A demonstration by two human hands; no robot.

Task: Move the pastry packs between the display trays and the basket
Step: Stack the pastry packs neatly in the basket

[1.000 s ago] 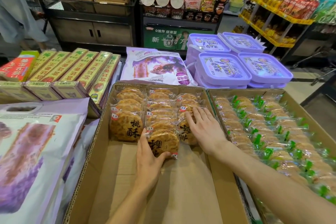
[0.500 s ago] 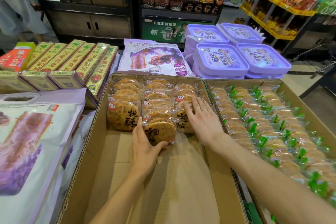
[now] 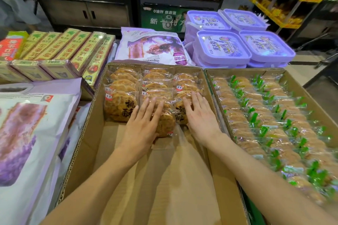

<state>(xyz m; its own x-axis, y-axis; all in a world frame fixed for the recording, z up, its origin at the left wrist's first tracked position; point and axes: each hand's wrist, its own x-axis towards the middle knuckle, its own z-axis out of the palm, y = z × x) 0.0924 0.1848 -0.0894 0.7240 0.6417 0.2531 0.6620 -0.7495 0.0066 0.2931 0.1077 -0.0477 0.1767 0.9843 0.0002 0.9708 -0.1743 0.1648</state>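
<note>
Two hands' fingers (image 3: 196, 100) straight, slightly spread, half hiding the front pastry packs (image 3: 165, 124).

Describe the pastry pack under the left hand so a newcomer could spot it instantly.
Start at the half-empty cardboard tray, left of the tray of green-wrapped pastries. Its far end holds three columns of clear-wrapped round pastries. The pack is the front one of the middle column: it juts nearest the viewer, with the left hand lying on it.
</note>
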